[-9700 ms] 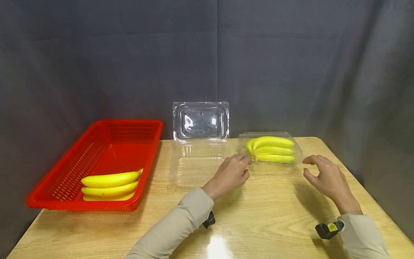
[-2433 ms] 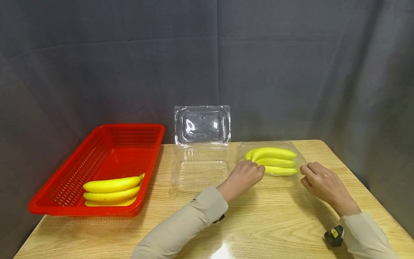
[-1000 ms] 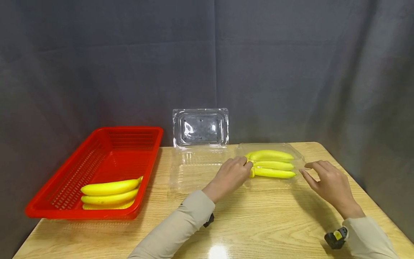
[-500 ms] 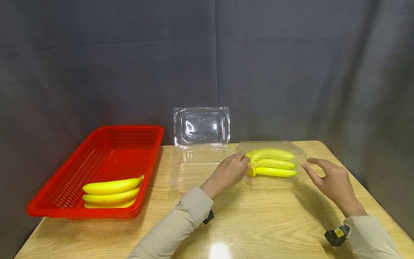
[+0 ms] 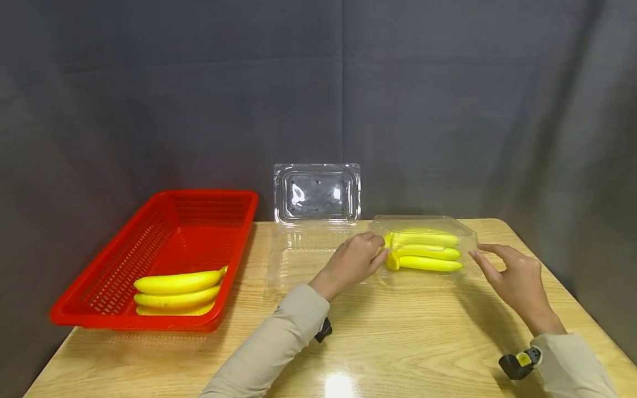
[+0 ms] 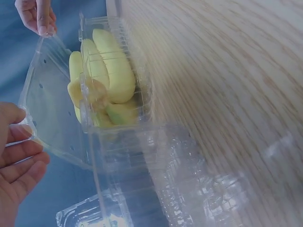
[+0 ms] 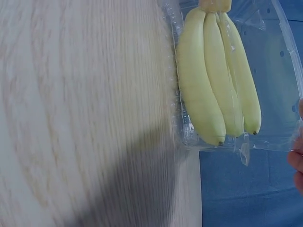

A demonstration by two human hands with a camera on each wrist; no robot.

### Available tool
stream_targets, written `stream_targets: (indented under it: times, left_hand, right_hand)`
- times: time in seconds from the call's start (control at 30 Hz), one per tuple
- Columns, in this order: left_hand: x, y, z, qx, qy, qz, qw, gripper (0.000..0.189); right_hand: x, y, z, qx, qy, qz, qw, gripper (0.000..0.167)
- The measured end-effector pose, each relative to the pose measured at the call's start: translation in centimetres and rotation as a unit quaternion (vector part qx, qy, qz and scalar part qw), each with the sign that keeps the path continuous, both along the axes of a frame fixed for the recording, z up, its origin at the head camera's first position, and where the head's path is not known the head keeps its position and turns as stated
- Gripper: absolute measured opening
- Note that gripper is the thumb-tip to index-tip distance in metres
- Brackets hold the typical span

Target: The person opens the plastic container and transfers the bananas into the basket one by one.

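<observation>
A bunch of yellow bananas [image 5: 430, 263] lies in a clear plastic clamshell box [image 5: 418, 284] at the back right of the table, stems to the left. Its hinged lid [image 6: 54, 101] stands tilted up over the fruit, partly raised from the base. My left hand [image 5: 350, 262] pinches the lid's front left corner between thumb and fingers. At the opposite corner, my right hand [image 5: 515, 279] pinches the lid's edge with thumb and forefinger. The right wrist view shows only the fingertips [image 7: 297, 163] at its right border.
A second clear clamshell [image 5: 317, 193] stands with its lid upright, left of the bananas' box and partly behind my left hand. At the left, a red slotted basket [image 5: 239, 251] holds another bunch of bananas [image 5: 176, 283]. Grey cloth [image 5: 423, 110] hangs behind the table.
Both hands were apart from the box at first, then gripped its front corners. Over the last second the lid's front edge has risen a little, with both hands keeping hold.
</observation>
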State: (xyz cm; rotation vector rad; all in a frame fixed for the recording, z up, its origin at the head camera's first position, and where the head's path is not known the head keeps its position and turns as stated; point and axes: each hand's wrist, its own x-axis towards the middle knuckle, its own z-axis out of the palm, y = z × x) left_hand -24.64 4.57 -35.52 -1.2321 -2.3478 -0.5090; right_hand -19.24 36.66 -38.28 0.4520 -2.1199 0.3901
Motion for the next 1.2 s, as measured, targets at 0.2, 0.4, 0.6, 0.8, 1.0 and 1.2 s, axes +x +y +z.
stream_targets:
  times: [0.2,0.4,0.6,0.8,1.0,1.2]
  left_hand:
    - [-0.1,-0.2,0.1,0.038,-0.053,-0.008,0.9978,0.016]
    - [-0.5,-0.2,0.4,0.076,-0.051,-0.023,0.9956,0.016]
    - [-0.7,-0.1,0.6,0.102,-0.054,-0.008,0.9933,0.015]
    - [-1.0,0.0,0.7,0.155,-0.080,-0.005,0.9846,0.013]
    - [-1.2,0.1,0.8,0.185,-0.086,-0.003,0.9790,0.013]
    - [-1.3,0.2,1.1,0.200,-0.096,0.009,0.9750,0.013]
  right_hand:
    - [-0.2,-0.2,0.2,-0.006,0.016,0.004,0.9998,0.028]
    - [-0.6,-0.5,0.6,-0.030,0.017,0.009,0.9994,0.027]
    - [-0.8,-1.0,0.7,-0.043,0.019,0.002,0.9989,0.024]
    - [-1.0,-1.4,1.0,-0.059,0.024,-0.002,0.9979,0.022]
    - [-1.3,-1.7,1.4,-0.068,0.029,-0.003,0.9973,0.020]
    - [-1.4,-1.9,2.0,-0.069,0.032,0.000,0.9971,0.019]
